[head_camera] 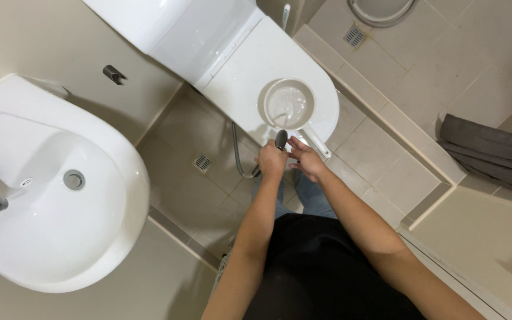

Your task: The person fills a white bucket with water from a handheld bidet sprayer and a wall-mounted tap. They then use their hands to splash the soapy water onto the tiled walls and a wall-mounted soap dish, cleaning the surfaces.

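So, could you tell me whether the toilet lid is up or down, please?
Down. The white toilet lid lies flat and closed, and a round grey plastic dipper with a handle sits on top of it, with water inside.

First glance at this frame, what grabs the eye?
The grey dipper with water in it, sitting on the closed white toilet lid at centre top. Just below it, the left hand grips a dark spray nozzle aimed at the dipper, with the right hand beside it. A big white sink fills the left side.
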